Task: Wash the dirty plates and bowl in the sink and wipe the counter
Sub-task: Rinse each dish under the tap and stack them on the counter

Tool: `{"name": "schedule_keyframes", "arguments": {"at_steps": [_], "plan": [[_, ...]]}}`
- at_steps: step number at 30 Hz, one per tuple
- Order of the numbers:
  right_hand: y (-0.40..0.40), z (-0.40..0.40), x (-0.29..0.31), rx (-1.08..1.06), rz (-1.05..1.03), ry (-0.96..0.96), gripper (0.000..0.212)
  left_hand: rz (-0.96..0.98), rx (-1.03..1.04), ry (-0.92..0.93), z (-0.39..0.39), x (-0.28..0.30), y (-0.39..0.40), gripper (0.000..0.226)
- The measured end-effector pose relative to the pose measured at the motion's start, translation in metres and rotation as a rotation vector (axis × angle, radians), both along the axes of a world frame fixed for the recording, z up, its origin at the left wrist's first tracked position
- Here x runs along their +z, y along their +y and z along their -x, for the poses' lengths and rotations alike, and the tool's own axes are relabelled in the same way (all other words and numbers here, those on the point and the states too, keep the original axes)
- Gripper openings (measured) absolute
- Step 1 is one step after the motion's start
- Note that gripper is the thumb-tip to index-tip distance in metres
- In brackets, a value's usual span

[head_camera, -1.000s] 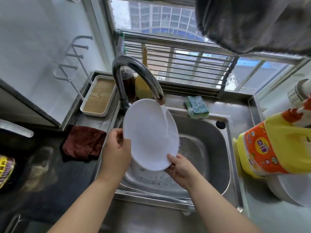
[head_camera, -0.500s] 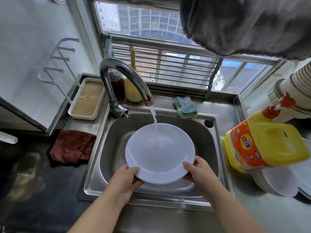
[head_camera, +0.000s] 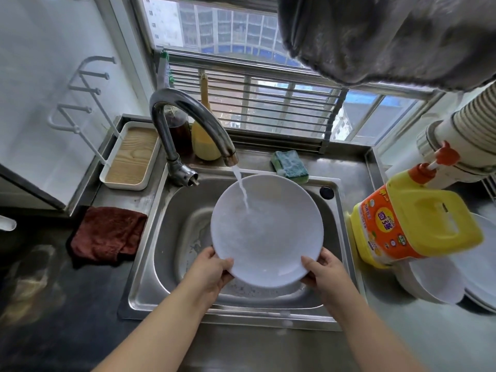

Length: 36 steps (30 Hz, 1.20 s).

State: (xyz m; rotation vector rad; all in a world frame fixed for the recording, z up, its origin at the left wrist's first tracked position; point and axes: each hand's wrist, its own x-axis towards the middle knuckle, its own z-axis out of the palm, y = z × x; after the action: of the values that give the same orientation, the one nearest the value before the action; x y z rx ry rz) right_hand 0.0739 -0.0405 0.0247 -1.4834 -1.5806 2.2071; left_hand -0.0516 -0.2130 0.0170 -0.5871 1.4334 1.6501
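A white plate (head_camera: 268, 237) is held face up over the steel sink (head_camera: 177, 237), and water from the curved tap (head_camera: 188, 122) runs onto its middle. My left hand (head_camera: 212, 272) grips the plate's near left rim, thumb on top. At the near right rim my right hand (head_camera: 324, 272) grips it the same way. A white bowl (head_camera: 434, 283) and more white plates (head_camera: 480, 269) sit on the counter to the right, partly behind a yellow detergent jug (head_camera: 416, 224).
A dark red cloth (head_camera: 107, 234) lies on the dark counter left of the sink. A green-blue sponge (head_camera: 290, 166) rests on the sink's back ledge. A white tray (head_camera: 128, 157) with a wooden base, a brown bottle and a yellow bottle stand behind the tap.
The plate went from tilted upright under the tap to lying flat and face up. Both hands shifted to its near rim, and the water now lands inside it.
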Motion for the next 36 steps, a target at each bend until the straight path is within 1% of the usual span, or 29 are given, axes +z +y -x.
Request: {"name": "schedule_keyframes", "arguments": {"at_steps": [5,8,10,12,14,15,16,17,18,20,22,24,26,27,28,30,32,34,36], "plan": [[0.0,0.017,-0.022,-0.125,0.179,0.047,0.02,-0.039,0.0,0.17,0.017,0.01,-0.001,0.036],[-0.004,0.033,-0.03,-0.158,0.227,0.086,0.017,-0.042,-0.005,0.239,0.027,0.017,-0.008,0.035],[-0.006,0.044,-0.03,-0.111,0.19,0.079,0.015,-0.018,-0.005,0.249,0.036,0.015,-0.017,0.032],[-0.008,0.052,-0.026,-0.011,0.112,0.077,0.015,0.018,-0.04,0.221,0.045,0.01,-0.027,0.03],[-0.008,0.057,-0.02,0.088,0.017,0.087,0.02,0.078,-0.086,0.172,0.052,0.004,-0.036,0.035],[-0.008,0.058,-0.016,0.136,-0.059,0.07,0.021,0.118,-0.096,0.148,0.054,0.001,-0.039,0.044],[-0.007,0.058,-0.012,0.184,-0.187,0.03,0.021,0.161,-0.101,0.133,0.056,-0.002,-0.042,0.051],[-0.005,0.058,-0.009,0.244,-0.359,-0.017,0.021,0.189,-0.105,0.13,0.056,-0.004,-0.043,0.055],[-0.004,0.056,-0.005,0.309,-0.536,-0.054,0.02,0.192,-0.107,0.131,0.056,-0.004,-0.042,0.055],[-0.004,0.05,0.001,0.433,-0.839,-0.075,0.02,0.123,-0.095,0.108,0.054,0.0,-0.036,0.043],[-0.004,0.044,0.005,0.518,-1.073,-0.038,0.031,0.005,-0.057,0.032,0.05,0.009,-0.026,0.032],[-0.005,0.037,0.007,0.578,-1.282,0.044,0.044,-0.111,-0.004,-0.06,0.051,0.016,-0.018,0.04],[-0.002,0.029,0.002,0.683,-1.478,0.152,0.056,-0.21,0.057,-0.149,0.052,0.02,-0.013,0.051],[0.0,0.025,-0.001,0.71,-1.571,0.189,0.061,-0.242,0.093,-0.183,0.052,0.021,-0.01,0.051],[0.002,0.021,-0.002,0.718,-1.638,0.225,0.062,-0.253,0.127,-0.203,0.051,0.022,-0.006,0.046],[0.007,0.015,-0.005,0.718,-1.672,0.28,0.063,-0.244,0.168,-0.217,0.047,0.023,0.0,0.033],[0.009,0.008,-0.013,0.696,-1.582,0.259,0.067,-0.229,0.172,-0.212,0.041,0.02,0.003,0.029],[0.006,0.005,-0.018,0.592,-1.366,0.118,0.065,-0.209,0.146,-0.171,0.037,0.015,0.002,0.027],[0.004,0.005,-0.019,0.445,-1.09,-0.089,0.055,-0.209,0.125,-0.098,0.036,0.012,-0.003,0.023]]}}
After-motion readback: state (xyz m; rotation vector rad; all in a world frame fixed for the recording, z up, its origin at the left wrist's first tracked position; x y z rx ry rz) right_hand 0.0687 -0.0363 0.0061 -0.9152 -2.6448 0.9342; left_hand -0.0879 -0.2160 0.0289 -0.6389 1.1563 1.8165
